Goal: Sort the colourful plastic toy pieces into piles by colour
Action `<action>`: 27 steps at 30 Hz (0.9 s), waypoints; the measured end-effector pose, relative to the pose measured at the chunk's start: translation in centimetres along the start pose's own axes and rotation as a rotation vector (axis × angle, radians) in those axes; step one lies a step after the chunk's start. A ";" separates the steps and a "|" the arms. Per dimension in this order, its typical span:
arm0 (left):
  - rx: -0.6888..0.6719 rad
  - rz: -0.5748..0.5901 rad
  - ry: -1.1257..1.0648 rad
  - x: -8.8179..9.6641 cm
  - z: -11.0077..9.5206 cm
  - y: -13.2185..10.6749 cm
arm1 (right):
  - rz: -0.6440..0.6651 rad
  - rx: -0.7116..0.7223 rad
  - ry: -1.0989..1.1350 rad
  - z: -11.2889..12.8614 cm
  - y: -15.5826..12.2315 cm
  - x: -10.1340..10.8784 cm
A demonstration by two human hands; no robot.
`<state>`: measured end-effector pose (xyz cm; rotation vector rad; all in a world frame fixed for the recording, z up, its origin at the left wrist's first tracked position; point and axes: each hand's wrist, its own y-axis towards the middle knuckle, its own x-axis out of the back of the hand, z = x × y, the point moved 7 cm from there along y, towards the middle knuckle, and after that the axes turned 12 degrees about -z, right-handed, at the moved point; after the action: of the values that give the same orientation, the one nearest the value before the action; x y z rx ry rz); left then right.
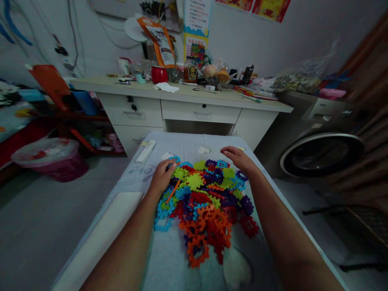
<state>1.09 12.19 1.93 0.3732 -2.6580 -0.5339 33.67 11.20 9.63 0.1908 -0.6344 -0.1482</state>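
A heap of plastic interlocking building pieces (194,182) with notched edges lies on a cloth-covered table (169,258). The pieces are orange, red, lime green, blue and dark purple. At the heap's far left edge rests my left hand (163,174), its fingers extended over blue and green pieces with no piece visibly gripped. My right hand (241,159) hovers by the far right edge, open, fingers stretched toward the left and holding nothing. Several orange pieces (197,249) spread toward me at the near side. A thin orange strip (173,191) lies close to my left hand.
A white remote control (146,151) lies at the table's far left, with a white flat slab (121,214) nearer me. Behind stands a cluttered desk (182,93) with drawers. A washing machine (321,133) is at right, a pink bin (57,161) at left.
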 end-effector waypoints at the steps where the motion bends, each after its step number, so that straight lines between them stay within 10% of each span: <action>1: -0.008 -0.008 0.018 0.0 0.1 0.1 | -0.081 -0.030 -0.140 -1.8 -0.1 0.9; 7: -0.028 0.004 0.081 -0.3 0.3 0.1 | -0.029 -0.110 -0.480 -7.8 -2.2 0.5; 19: -0.036 0.027 0.101 -0.5 0.2 -0.1 | 0.293 -0.043 0.330 -0.2 -5.3 -2.2; 27: -0.027 0.024 0.099 -0.5 0.5 -0.1 | 0.104 0.007 0.033 -1.3 -4.3 -0.1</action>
<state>1.31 12.39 1.28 0.3506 -2.5549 -0.5290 33.99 7.21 7.59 0.1662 -0.6108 -0.0424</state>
